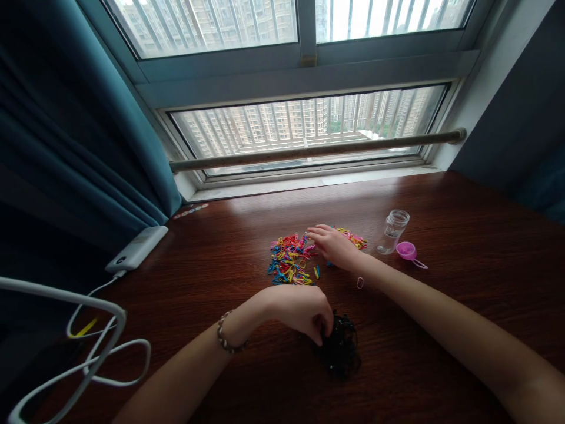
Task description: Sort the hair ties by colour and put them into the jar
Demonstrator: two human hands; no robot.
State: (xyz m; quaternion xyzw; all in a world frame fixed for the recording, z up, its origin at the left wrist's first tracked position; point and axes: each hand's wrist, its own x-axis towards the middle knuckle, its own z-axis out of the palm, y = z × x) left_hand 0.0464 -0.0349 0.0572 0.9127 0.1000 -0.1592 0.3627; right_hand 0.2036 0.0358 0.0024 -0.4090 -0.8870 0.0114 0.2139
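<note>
My left hand (pixel 304 312), with a braided bracelet (pixel 227 334) at the wrist, is curled with thumb and fingertips pinched into the edge of a pile of small black elastic bands (pixel 339 347). How many bands it grips is hidden. Farther off, my right hand (pixel 333 244) lies palm down with fingers stretched out, over the gap in a spread of colourful small elastic bands (pixel 289 259). More coloured bands (pixel 353 238) show beyond its knuckles, and part of them is covered by the hand. One loose pink band (pixel 360 283) lies beside the right forearm.
A clear jar (pixel 391 235) stands right of my right hand, a pink lid with a loop (pixel 406 251) beside it. At left, a white power bank (pixel 138 248) trails a white cable (pixel 117 351). The brown tabletop (pixel 463 235) meets a window with a rail (pixel 318 152).
</note>
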